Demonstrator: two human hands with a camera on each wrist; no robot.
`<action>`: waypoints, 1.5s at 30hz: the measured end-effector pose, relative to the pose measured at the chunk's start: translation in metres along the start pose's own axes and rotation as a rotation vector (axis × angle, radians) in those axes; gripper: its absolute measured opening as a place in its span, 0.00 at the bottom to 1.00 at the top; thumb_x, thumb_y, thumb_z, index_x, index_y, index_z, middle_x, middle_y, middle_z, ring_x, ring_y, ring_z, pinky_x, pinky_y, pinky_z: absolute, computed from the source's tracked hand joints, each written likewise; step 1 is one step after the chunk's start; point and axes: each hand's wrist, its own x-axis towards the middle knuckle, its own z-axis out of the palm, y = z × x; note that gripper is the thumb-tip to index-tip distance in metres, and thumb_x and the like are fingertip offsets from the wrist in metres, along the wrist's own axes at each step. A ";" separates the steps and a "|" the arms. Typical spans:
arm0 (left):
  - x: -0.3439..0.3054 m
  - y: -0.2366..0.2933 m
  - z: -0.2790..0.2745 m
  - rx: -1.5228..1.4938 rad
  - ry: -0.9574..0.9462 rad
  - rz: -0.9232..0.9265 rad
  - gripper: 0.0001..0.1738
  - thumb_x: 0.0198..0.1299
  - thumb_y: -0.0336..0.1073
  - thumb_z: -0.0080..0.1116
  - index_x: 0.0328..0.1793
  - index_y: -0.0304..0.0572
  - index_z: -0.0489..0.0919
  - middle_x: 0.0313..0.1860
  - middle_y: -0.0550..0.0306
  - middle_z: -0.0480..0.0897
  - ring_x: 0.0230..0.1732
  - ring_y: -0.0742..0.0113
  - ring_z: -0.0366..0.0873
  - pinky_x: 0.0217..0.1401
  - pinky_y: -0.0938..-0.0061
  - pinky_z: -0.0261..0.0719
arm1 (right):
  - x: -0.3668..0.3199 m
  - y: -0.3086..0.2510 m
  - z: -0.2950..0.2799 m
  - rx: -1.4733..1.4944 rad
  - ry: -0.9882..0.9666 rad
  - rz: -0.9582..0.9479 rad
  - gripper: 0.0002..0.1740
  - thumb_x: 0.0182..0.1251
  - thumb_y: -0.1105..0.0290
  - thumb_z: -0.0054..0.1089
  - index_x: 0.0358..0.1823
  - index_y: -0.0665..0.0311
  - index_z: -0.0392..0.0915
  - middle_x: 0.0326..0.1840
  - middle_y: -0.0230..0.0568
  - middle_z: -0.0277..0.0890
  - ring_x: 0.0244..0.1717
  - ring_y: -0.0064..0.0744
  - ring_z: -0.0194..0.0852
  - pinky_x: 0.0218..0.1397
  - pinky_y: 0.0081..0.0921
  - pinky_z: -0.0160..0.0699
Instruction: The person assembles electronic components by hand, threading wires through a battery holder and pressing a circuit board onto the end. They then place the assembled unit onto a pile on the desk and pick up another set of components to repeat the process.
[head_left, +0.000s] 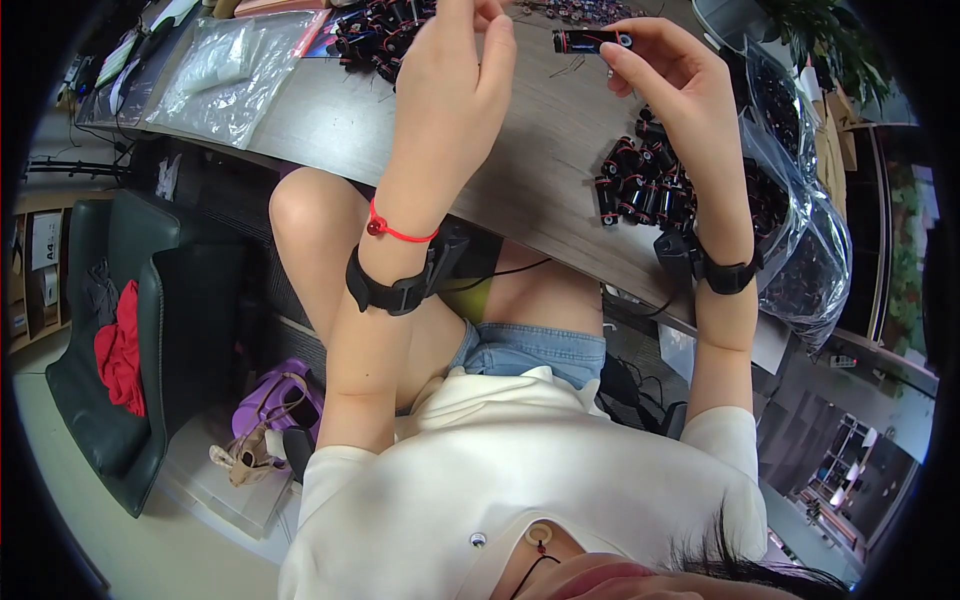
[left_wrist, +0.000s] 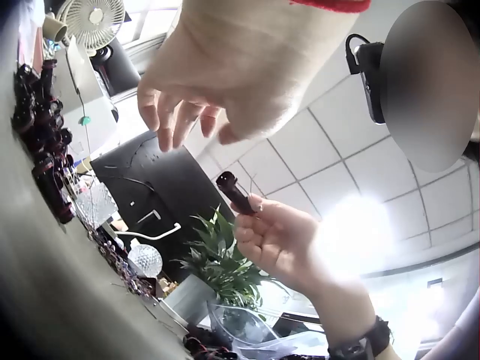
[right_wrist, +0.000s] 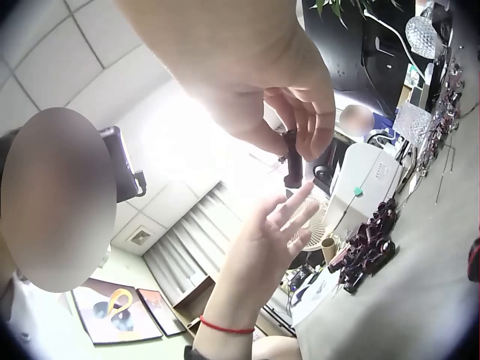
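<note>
My right hand [head_left: 690, 85] pinches a black cylindrical cell [head_left: 580, 41] by one end between thumb and fingers, above the table. The cell has a dark wrap with a thin red line and small print; in the left wrist view its free end [left_wrist: 227, 180] points toward my left hand. My left hand [head_left: 455, 85] is raised beside a heap of similar black cells [head_left: 375, 45], its fingers loosely bent and holding nothing, as the right wrist view of the left hand [right_wrist: 259, 244] shows. Beneath my right forearm lies a second pile of cells [head_left: 640, 180].
A clear plastic bag [head_left: 810, 290] with more dark cells stands at the right table edge. Another clear bag [head_left: 205, 85] lies flat on the left. Small wired parts [head_left: 590, 10] are strewn at the back. A plant [head_left: 845, 50] stands at the far right.
</note>
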 end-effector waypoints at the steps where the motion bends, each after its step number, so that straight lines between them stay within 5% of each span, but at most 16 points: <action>1: 0.003 0.006 0.000 0.045 0.120 0.218 0.09 0.74 0.28 0.53 0.57 0.34 0.71 0.47 0.40 0.88 0.37 0.54 0.87 0.37 0.70 0.81 | 0.001 0.002 -0.001 0.008 -0.027 -0.003 0.14 0.73 0.70 0.68 0.56 0.68 0.84 0.35 0.31 0.84 0.37 0.18 0.82 0.43 0.16 0.78; 3: 0.007 0.016 0.001 0.137 0.360 0.652 0.14 0.71 0.27 0.58 0.60 0.34 0.74 0.46 0.42 0.88 0.40 0.55 0.88 0.40 0.71 0.82 | 0.002 0.003 -0.001 0.026 -0.082 -0.008 0.14 0.73 0.70 0.68 0.56 0.67 0.85 0.36 0.31 0.85 0.37 0.18 0.82 0.43 0.17 0.78; 7: 0.007 -0.010 0.017 0.009 0.090 0.634 0.15 0.61 0.29 0.69 0.55 0.47 0.85 0.41 0.52 0.88 0.40 0.53 0.87 0.43 0.66 0.84 | -0.002 -0.005 0.000 0.065 -0.130 0.004 0.13 0.75 0.69 0.67 0.56 0.68 0.84 0.36 0.31 0.85 0.38 0.18 0.82 0.42 0.17 0.77; 12: -0.002 -0.013 0.013 0.070 0.020 0.572 0.16 0.62 0.28 0.70 0.56 0.41 0.86 0.47 0.55 0.90 0.42 0.62 0.87 0.46 0.77 0.82 | -0.004 -0.018 0.002 0.153 -0.071 0.024 0.13 0.70 0.74 0.70 0.53 0.67 0.85 0.39 0.35 0.85 0.40 0.22 0.83 0.44 0.20 0.80; 16: 0.002 -0.017 0.014 -0.014 0.035 0.482 0.16 0.60 0.29 0.70 0.55 0.45 0.85 0.41 0.52 0.89 0.40 0.51 0.87 0.49 0.62 0.84 | -0.011 -0.060 0.023 -0.070 0.202 -0.265 0.12 0.65 0.83 0.67 0.48 0.67 0.82 0.40 0.36 0.79 0.35 0.23 0.79 0.38 0.19 0.76; 19: 0.025 -0.036 0.027 -0.214 0.179 1.001 0.17 0.64 0.26 0.66 0.59 0.37 0.80 0.44 0.47 0.89 0.44 0.55 0.89 0.43 0.71 0.84 | -0.008 -0.040 0.021 -0.479 0.135 -0.782 0.14 0.62 0.81 0.74 0.49 0.67 0.86 0.43 0.40 0.86 0.43 0.29 0.85 0.48 0.23 0.82; 20: 0.019 -0.039 0.027 -0.215 0.178 1.001 0.17 0.64 0.26 0.66 0.59 0.37 0.80 0.44 0.47 0.89 0.44 0.55 0.89 0.43 0.71 0.84 | -0.010 -0.036 0.019 -0.480 0.136 -0.780 0.14 0.62 0.81 0.74 0.49 0.67 0.86 0.43 0.40 0.86 0.43 0.29 0.85 0.48 0.23 0.82; 23: -0.006 0.008 0.000 -0.111 -0.074 0.232 0.13 0.59 0.25 0.71 0.50 0.39 0.85 0.42 0.51 0.89 0.43 0.58 0.88 0.43 0.71 0.84 | -0.011 -0.028 0.015 -0.457 0.133 -0.738 0.16 0.56 0.84 0.75 0.47 0.67 0.87 0.45 0.43 0.85 0.45 0.36 0.85 0.51 0.27 0.83; 31: -0.006 -0.006 0.008 -0.110 -0.062 0.381 0.12 0.66 0.27 0.67 0.55 0.38 0.85 0.44 0.55 0.89 0.43 0.69 0.87 0.48 0.75 0.83 | -0.007 -0.031 0.014 -0.517 0.123 -0.863 0.16 0.54 0.85 0.75 0.45 0.67 0.87 0.45 0.42 0.86 0.45 0.37 0.84 0.49 0.27 0.82; 35: -0.004 -0.011 0.011 -0.074 -0.006 0.449 0.11 0.61 0.32 0.71 0.50 0.44 0.85 0.36 0.54 0.88 0.38 0.55 0.87 0.43 0.64 0.80 | -0.007 -0.039 0.017 -0.542 0.088 -0.851 0.17 0.53 0.86 0.75 0.45 0.67 0.88 0.46 0.41 0.86 0.44 0.38 0.84 0.48 0.27 0.81; 45: -0.003 0.004 -0.002 0.045 -0.056 0.422 0.11 0.61 0.29 0.71 0.50 0.42 0.85 0.38 0.55 0.89 0.40 0.63 0.87 0.44 0.71 0.80 | -0.010 -0.028 0.002 -0.441 0.194 -0.765 0.15 0.58 0.87 0.71 0.47 0.68 0.88 0.48 0.39 0.85 0.46 0.31 0.83 0.51 0.26 0.80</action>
